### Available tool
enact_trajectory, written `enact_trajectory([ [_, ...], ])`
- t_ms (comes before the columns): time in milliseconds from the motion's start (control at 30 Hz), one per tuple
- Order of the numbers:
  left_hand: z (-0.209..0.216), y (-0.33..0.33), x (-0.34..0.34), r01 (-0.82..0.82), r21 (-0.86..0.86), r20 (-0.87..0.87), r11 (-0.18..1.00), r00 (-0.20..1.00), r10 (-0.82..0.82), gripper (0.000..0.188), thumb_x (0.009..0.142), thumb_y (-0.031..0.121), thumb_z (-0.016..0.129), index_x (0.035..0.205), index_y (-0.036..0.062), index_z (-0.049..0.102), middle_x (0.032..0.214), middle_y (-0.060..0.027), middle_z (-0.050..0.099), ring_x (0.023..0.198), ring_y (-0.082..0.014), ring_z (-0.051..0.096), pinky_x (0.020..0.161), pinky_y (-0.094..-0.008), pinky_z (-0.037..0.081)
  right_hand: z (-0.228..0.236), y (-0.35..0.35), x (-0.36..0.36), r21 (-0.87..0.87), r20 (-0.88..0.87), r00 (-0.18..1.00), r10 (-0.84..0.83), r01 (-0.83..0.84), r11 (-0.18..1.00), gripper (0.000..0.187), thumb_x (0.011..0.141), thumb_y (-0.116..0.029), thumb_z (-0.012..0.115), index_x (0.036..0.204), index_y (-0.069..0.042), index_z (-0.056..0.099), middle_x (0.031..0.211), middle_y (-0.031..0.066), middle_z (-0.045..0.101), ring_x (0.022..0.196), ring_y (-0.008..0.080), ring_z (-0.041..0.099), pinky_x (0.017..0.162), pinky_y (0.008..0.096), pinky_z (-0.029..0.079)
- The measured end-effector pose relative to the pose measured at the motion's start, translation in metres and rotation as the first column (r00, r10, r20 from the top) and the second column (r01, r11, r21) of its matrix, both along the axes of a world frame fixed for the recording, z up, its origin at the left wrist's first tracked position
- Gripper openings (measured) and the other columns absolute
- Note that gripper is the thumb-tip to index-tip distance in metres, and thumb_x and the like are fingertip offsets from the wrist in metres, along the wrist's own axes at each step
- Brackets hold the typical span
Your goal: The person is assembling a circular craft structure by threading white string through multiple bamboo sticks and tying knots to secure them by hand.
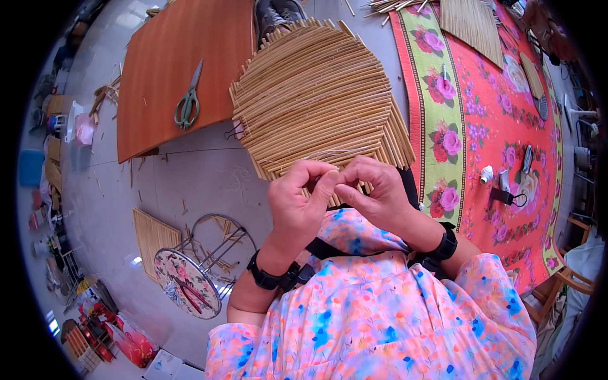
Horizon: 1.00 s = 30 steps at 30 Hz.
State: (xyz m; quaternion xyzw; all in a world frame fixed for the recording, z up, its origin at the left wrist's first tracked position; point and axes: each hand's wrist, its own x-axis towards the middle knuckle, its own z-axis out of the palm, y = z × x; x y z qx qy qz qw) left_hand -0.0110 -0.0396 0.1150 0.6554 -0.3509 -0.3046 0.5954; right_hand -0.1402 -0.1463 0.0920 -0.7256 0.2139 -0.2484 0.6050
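Note:
A panel of straw-coloured stalks laid side by side (316, 101) rests in front of me, its outline roughly many-sided. At its near edge my left hand (297, 196) and my right hand (377, 193) meet, thumbs and forefingers pinched close together. A thin pale thread (323, 154) lies over the stalks just beyond the fingers and seems to run into both pinches; the fingertips cover its end. On the panel's left edge sits a small clip (235, 131) with wire handles.
Green-handled scissors (188, 104) lie on an orange-brown board (152, 57) at the far left. Red-handled pliers (192, 296) are on a round floral stool (166, 263) at the near left. A red floral cloth (487, 221) spreads along the right, with small tools on it.

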Motion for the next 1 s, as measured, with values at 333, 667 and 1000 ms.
enact_trajectory([
  [333,-0.002,0.000,0.003,0.079,0.043,-0.298,0.996,0.953,-0.063,0.017,0.097,0.018,0.065,0.094,0.0009,0.063,0.075,0.0062,0.056,0.065,-0.0007,0.047,0.056,-0.0184,0.038,0.001,0.000,0.001,0.197,0.049,0.989,-0.139,0.127,0.972,0.011,0.082,-0.002,0.075,0.092,-0.001,0.071,0.086,0.0044,0.064,0.076,0.0113,0.061,0.067,0.0257,0.050],
  [667,-0.003,-0.002,-0.001,0.182,0.046,-0.362,0.982,0.920,-0.153,0.014,0.096,0.014,0.065,0.092,0.0019,0.062,0.073,0.0081,0.052,0.064,0.0002,0.043,0.055,-0.0184,0.034,0.003,-0.007,-0.002,-0.143,0.068,0.994,-0.085,0.094,0.985,0.010,0.084,0.000,0.070,0.092,-0.001,0.063,0.084,0.0080,0.060,0.075,0.0195,0.060,0.066,0.0299,0.048],
  [1000,0.003,-0.004,-0.002,0.137,0.092,-0.005,0.986,0.991,-0.137,0.015,0.095,0.014,0.067,0.089,0.0003,0.063,0.070,0.0053,0.055,0.063,-0.0011,0.046,0.055,-0.0192,0.037,0.004,-0.006,0.000,-0.225,-0.002,0.996,-0.090,0.087,0.970,0.007,0.088,-0.003,0.065,0.090,-0.001,0.058,0.083,0.0106,0.055,0.075,0.0270,0.056,0.065,0.0350,0.046],
])
